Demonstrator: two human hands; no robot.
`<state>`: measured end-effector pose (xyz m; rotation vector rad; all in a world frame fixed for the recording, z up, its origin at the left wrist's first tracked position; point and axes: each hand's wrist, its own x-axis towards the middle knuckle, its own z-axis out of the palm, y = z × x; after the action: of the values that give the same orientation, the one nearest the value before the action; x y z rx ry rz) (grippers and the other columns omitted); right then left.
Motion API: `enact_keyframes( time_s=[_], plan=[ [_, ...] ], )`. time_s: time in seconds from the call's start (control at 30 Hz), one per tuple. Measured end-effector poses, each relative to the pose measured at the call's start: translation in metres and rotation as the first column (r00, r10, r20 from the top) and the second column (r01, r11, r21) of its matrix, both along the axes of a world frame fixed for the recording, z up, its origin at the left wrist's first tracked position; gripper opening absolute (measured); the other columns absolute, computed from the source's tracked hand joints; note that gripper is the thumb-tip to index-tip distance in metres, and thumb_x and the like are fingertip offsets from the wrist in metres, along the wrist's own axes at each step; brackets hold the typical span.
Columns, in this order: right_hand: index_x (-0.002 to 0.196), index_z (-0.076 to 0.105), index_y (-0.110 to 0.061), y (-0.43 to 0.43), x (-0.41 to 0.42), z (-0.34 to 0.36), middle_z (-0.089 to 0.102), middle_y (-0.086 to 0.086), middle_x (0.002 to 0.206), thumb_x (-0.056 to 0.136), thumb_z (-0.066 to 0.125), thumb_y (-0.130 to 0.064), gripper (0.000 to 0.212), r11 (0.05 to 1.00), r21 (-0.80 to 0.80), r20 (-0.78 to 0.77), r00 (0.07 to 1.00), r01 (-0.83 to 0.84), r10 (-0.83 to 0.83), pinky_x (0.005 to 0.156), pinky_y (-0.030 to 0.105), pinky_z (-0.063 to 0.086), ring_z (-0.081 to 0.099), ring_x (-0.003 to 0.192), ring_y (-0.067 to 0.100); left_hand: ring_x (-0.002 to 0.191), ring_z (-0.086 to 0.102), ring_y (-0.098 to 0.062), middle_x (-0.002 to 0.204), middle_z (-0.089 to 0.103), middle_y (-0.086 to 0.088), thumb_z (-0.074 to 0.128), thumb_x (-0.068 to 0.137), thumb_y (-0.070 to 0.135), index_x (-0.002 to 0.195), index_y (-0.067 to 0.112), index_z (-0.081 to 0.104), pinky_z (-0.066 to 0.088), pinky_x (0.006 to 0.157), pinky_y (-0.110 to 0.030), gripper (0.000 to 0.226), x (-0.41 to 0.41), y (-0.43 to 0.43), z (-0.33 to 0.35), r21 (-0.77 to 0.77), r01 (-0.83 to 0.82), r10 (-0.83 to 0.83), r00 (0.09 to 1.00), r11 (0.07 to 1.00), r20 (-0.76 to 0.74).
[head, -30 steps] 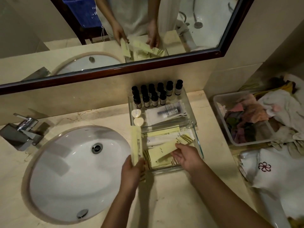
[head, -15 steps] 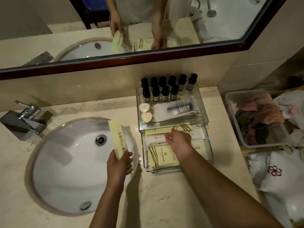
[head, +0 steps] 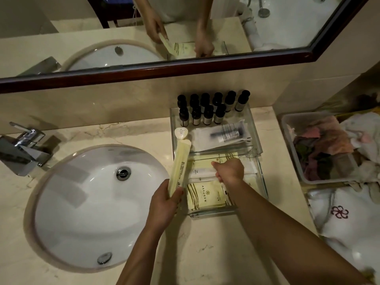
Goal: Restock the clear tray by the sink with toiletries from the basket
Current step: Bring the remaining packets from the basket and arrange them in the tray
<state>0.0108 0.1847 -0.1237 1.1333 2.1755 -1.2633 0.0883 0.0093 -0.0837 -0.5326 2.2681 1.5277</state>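
Along the left wall of the clear tray (head: pixel 264 182), the left hand (head: pixel 164 204) grips the long yellow packet (head: pixel 178 163), brought across from over the sink (head: pixel 82 202), so placement appears imminent, while the right hand (head: pixel 230 171), previously flat on the front-compartment sachets (head: pixel 205 194), now curls there, grasp undetermined.

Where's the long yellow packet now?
In the head view, the left hand grips the long yellow packet by its lower end, along the left edge of the clear tray, right of the sink.
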Motion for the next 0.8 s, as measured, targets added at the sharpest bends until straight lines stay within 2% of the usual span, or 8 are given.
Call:
enact_keyframes(
  time_s=[0.2, 0.3, 0.4, 0.47, 0.53, 0.63, 0.7, 0.8],
  plan=[
    [0.06, 0.055, -0.008, 0.004, 0.001, 0.015, 0.06, 0.004, 0.053, 0.084, 0.068, -0.026, 0.032, 0.994, 0.012, -0.047, 0.993, -0.11, 0.11, 0.045, 0.021, 0.04, 0.051, 0.04, 0.015, 0.075, 0.061, -0.011, 0.082, 0.063, 0.01, 0.056, 0.092, 0.023, 0.1, 0.025, 0.057, 0.047, 0.062, -0.025, 0.008, -0.021, 0.015, 0.01, -0.021, 0.153, -0.154, 0.987, 0.988, -0.037],
    [0.07, 0.056, -0.01, 0.007, 0.016, 0.03, 0.061, 0.005, 0.061, 0.089, 0.061, -0.017, 0.021, 0.96, -0.279, -0.151, 0.985, 0.034, -0.078, 0.045, 0.023, 0.038, 0.049, 0.045, 0.016, 0.065, 0.056, -0.008, 0.073, 0.059, 0.01, 0.06, 0.09, 0.022, 0.096, 0.024, 0.061, 0.043, 0.058, -0.024, 0.006, -0.032, 0.017, 0.012, -0.056, 0.265, -0.266, 0.964, 0.963, -0.017],
    [0.099, 0.058, -0.011, 0.022, 0.032, 0.045, 0.065, 0.009, 0.083, 0.089, 0.052, 0.0, 0.016, 0.798, -0.584, -0.167, 0.94, 0.148, -0.297, 0.053, 0.027, 0.047, 0.058, 0.063, 0.019, 0.056, 0.056, -0.008, 0.068, 0.061, 0.003, 0.061, 0.09, 0.019, 0.087, 0.021, 0.064, 0.045, 0.051, -0.019, 0.005, -0.045, 0.017, 0.018, 0.068, 0.431, -0.436, 0.891, 0.9, 0.124],
    [0.103, 0.057, -0.014, 0.037, 0.038, 0.048, 0.065, 0.011, 0.086, 0.09, 0.05, 0.001, 0.021, 0.724, -0.666, -0.163, 0.912, 0.18, -0.376, 0.058, 0.03, 0.052, 0.062, 0.067, 0.021, 0.056, 0.06, -0.004, 0.072, 0.065, 0.002, 0.061, 0.09, 0.019, 0.091, 0.015, 0.067, 0.045, 0.05, -0.013, 0.007, -0.054, 0.016, 0.025, 0.171, 0.534, -0.56, 0.802, 0.828, 0.207],
    [0.104, 0.058, -0.012, 0.05, 0.041, 0.047, 0.064, 0.012, 0.084, 0.092, 0.052, -0.002, 0.017, 0.752, -0.639, -0.169, 0.924, 0.163, -0.344, 0.054, 0.027, 0.055, 0.065, 0.059, 0.016, 0.062, 0.064, -0.004, 0.081, 0.069, 0.002, 0.061, 0.09, 0.018, 0.097, 0.01, 0.067, 0.047, 0.053, -0.013, 0.012, -0.064, 0.015, 0.028, 0.236, 0.577, -0.622, 0.74, 0.782, 0.255],
    [0.115, 0.055, 0.001, 0.059, 0.043, 0.04, 0.063, 0.014, 0.085, 0.088, 0.059, -0.002, 0.027, 0.819, -0.556, -0.153, 0.951, 0.142, -0.27, 0.051, 0.021, 0.056, 0.064, 0.054, 0.011, 0.061, 0.061, -0.01, 0.083, 0.066, -0.002, 0.064, 0.087, 0.017, 0.095, 0.011, 0.064, 0.043, 0.05, -0.017, 0.01, -0.073, 0.013, 0.022, 0.247, 0.47, -0.529, 0.791, 0.847, 0.307],
    [0.114, 0.055, 0.004, 0.062, 0.041, 0.033, 0.063, 0.015, 0.085, 0.087, 0.06, 0.001, 0.028, 0.84, -0.503, -0.127, 0.943, 0.205, -0.306, 0.051, 0.02, 0.056, 0.064, 0.061, 0.017, 0.059, 0.059, -0.014, 0.079, 0.062, -0.009, 0.067, 0.084, 0.013, 0.091, 0.009, 0.062, 0.045, 0.052, -0.022, 0.009, -0.076, 0.009, 0.013, 0.247, 0.248, -0.318, 0.897, 0.937, 0.305],
    [0.114, 0.054, 0.005, 0.064, 0.036, 0.023, 0.062, 0.016, 0.084, 0.086, 0.059, 0.005, 0.028, 0.812, -0.478, -0.06, 0.91, 0.334, -0.409, 0.048, 0.018, 0.055, 0.064, 0.061, 0.02, 0.064, 0.063, -0.017, 0.082, 0.064, -0.015, 0.061, 0.086, -0.001, 0.092, 0.004, 0.059, 0.055, 0.065, -0.024, 0.008, -0.071, 0.007, 0.002, 0.295, -0.117, 0.035, 0.963, 0.948, 0.269]
  ],
)
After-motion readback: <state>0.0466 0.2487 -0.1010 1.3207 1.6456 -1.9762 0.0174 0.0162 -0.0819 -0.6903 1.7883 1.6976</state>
